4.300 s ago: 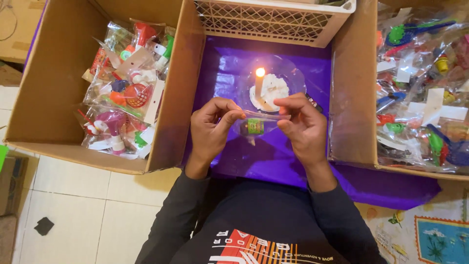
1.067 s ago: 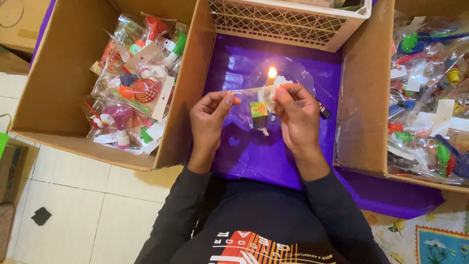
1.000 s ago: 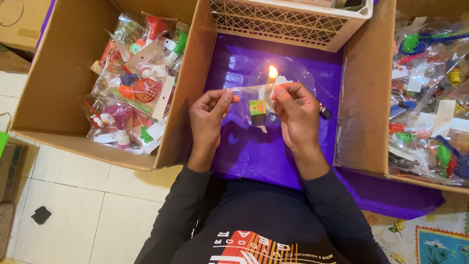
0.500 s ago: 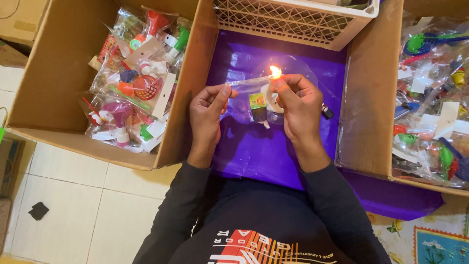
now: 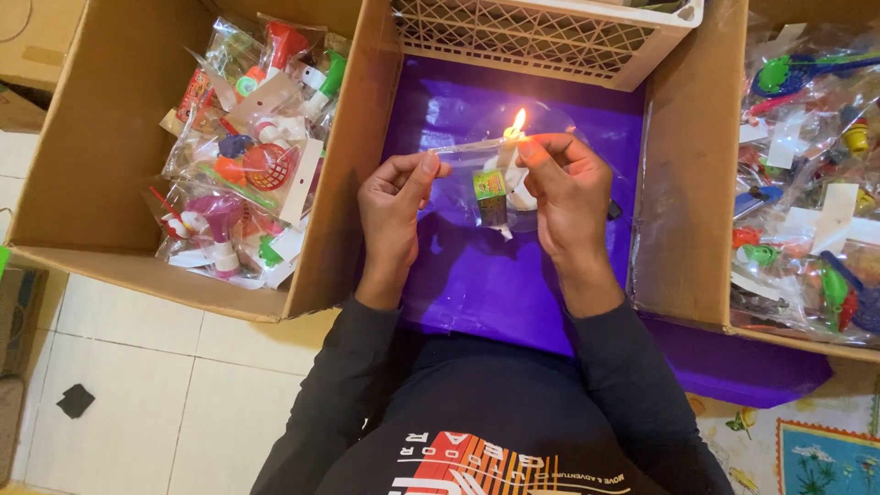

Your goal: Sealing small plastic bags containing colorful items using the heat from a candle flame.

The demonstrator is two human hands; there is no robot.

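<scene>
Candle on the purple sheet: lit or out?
Lit. A yellow flame burns at the top edge of the clear plastic bag stretched between left hand and right hand.

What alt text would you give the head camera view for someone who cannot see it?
Two hands, left hand and right hand, hold a small clear bag with a toy inside, its top edge at a candle flame, over a purple sheet. Cardboard boxes of bagged toys stand either side.
</scene>
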